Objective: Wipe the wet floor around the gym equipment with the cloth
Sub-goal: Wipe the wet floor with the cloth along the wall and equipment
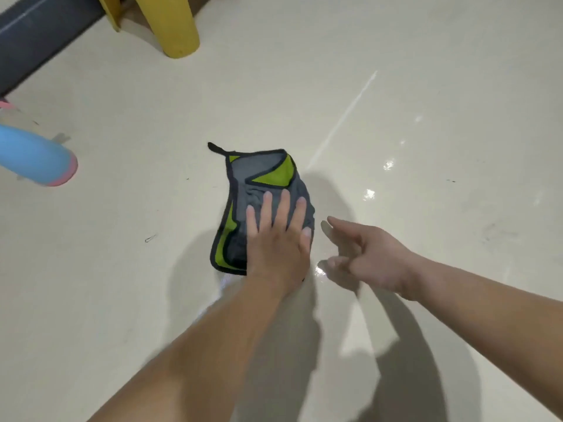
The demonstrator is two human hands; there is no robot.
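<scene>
A grey and lime-green cloth point(262, 175) with dark trim and a small hanging loop lies folded and crumpled on the pale glossy floor point(426, 86). My left hand point(274, 239) presses flat on the cloth's near half, fingers spread and the thumb at its right edge. My right hand point(365, 254) hovers just right of the cloth, above the floor, fingers loosely apart and holding nothing. Wet patches point(370, 193) glint on the floor to the right of the cloth and under my right hand.
A yellow equipment leg point(173, 25) stands at the top left beside a dark mat point(39, 35). A light blue padded roller with a pink end point(33, 156) juts in from the left edge. Small dark specks dot the floor.
</scene>
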